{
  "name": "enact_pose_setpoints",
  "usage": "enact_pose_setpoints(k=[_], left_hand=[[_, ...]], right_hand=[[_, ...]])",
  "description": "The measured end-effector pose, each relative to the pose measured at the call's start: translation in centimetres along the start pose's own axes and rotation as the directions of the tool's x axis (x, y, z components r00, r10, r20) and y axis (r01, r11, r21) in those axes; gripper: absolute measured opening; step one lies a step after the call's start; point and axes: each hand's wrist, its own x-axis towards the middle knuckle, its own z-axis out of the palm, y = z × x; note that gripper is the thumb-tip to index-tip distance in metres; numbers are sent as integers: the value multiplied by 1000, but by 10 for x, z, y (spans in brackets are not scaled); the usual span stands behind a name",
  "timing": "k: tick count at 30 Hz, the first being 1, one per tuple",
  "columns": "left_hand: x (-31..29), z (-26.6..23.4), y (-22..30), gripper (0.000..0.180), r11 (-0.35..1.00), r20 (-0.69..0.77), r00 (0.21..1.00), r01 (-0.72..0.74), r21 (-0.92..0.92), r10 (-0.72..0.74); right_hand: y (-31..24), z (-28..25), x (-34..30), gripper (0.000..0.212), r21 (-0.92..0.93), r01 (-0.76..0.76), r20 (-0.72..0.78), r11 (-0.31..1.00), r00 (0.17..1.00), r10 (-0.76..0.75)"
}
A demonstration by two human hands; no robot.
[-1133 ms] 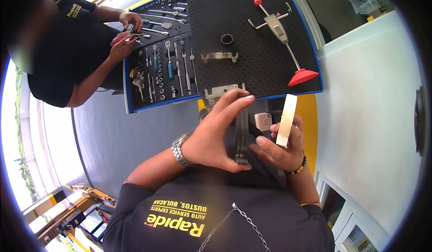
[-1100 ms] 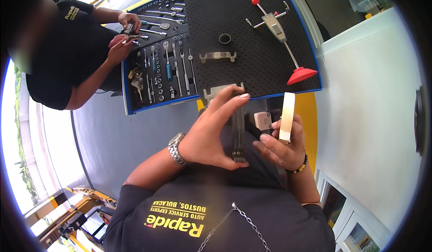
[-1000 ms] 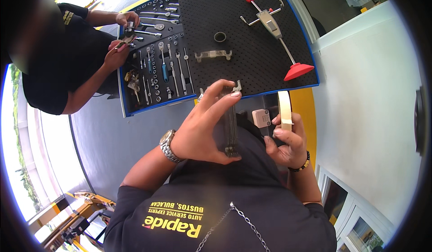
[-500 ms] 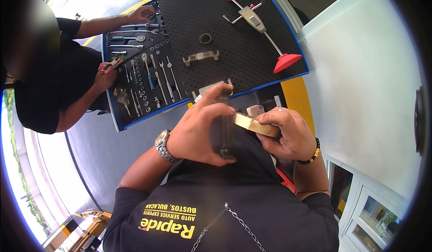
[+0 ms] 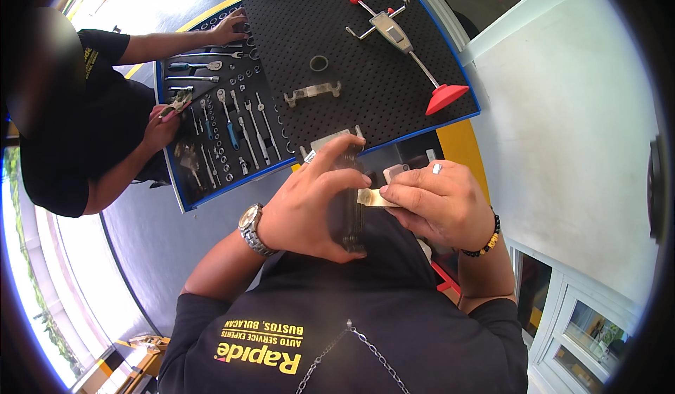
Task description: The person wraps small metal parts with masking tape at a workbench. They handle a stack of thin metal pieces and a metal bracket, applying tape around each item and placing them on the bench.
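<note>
My left hand (image 5: 299, 200) is closed round a dark brake pad (image 5: 351, 218), seen nearly edge-on with small ears at its ends. Thumb and fingers grip its two ends in front of my chest. My right hand (image 5: 446, 207) pinches a cream-coloured roll of tape (image 5: 377, 198), its near end touching or almost touching the pad's side. Most of the roll is hidden behind my right fingers. Just beyond my left fingers, a pale metal piece (image 5: 330, 141) lies at the bench edge, partly covered.
On the black perforated bench top (image 5: 394, 102) lie another brake pad (image 5: 312, 94), a small round cup (image 5: 318, 63) and a tool with a red cone (image 5: 446, 98). At left, a tray of wrenches and sockets (image 5: 232, 123) adjoins a co-worker (image 5: 84, 119) holding pliers (image 5: 176, 105). A white wall (image 5: 562, 148) stands right.
My right hand has turned and shifted slightly left, tilting the roll so less of it shows. My left hand keeps the brake pad almost still. The co-worker's far hand moved slightly.
</note>
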Motion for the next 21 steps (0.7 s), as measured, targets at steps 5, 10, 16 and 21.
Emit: enact_pose_setpoints(k=[5,10,16,21], left_hand=[[1,-1,2,111,999,-16,1000,5,-44,-5],[-1,-2,3,111,994,-28,998,46,-99,-49],[0,5,2,109,991,-50,997,56,-122,-62],[5,9,2,110,986,-29,999,18,-165,-23]], right_hand=[[18,8,-4,33,202,-115,21,973,993,113],[28,3,-8,34,434,-187,89,881,982,164],[37,6,-21,35,715,-203,139,669,979,150],[37,18,-41,16,920,-361,315,153,912,262]])
